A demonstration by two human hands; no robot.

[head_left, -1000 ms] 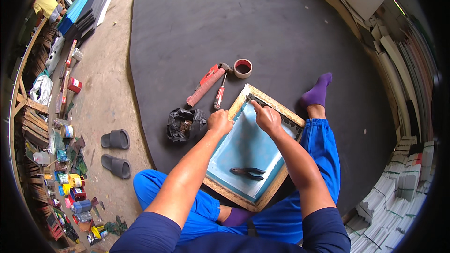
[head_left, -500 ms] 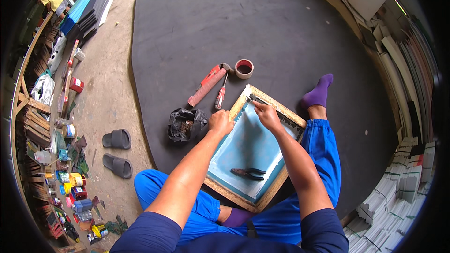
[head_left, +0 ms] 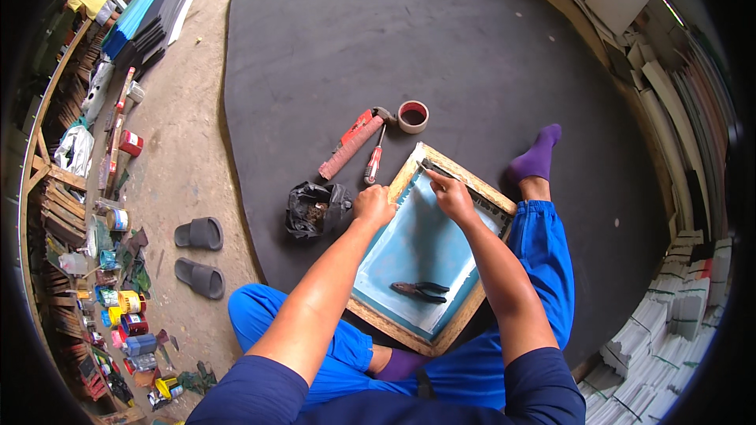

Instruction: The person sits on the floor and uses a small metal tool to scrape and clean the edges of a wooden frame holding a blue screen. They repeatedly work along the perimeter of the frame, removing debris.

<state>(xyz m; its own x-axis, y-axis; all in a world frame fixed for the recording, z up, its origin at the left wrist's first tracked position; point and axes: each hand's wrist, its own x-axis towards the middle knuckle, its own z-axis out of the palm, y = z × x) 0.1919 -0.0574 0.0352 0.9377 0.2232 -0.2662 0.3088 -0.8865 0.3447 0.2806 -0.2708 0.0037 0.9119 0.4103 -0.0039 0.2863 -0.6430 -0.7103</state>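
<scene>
A wooden screen-printing frame (head_left: pixel 394 333) with light blue mesh lies between my legs, its far corner pointing away from me. My left hand (head_left: pixel 373 206) is closed over the frame's left rail. Near the far corner, my right hand (head_left: pixel 451 195) is closed on a thin tool (head_left: pixel 425 167), whose kind I cannot make out; its tip meets the frame's inner edge. Dark, ragged strip material runs along the inside of the far right rail. Pliers with dark handles (head_left: pixel 420 291) rest on the mesh towards the near end.
Beyond my left hand lie a black plastic bag (head_left: pixel 317 211) with debris, a red-handled screwdriver (head_left: pixel 373 165), a red hammer (head_left: pixel 349 145) and a tape roll (head_left: pixel 413 116) on the dark mat (head_left: pixel 378 39). Slides (head_left: pixel 198 234), paint cans (head_left: pixel 132 301) and a bending person (head_left: pixel 90 4) are at left; stacked sheets (head_left: pixel 657 346) at right.
Hardly anything differs: the whole view has shifted slightly. Both hands keep their places on the frame and near its far corner.
</scene>
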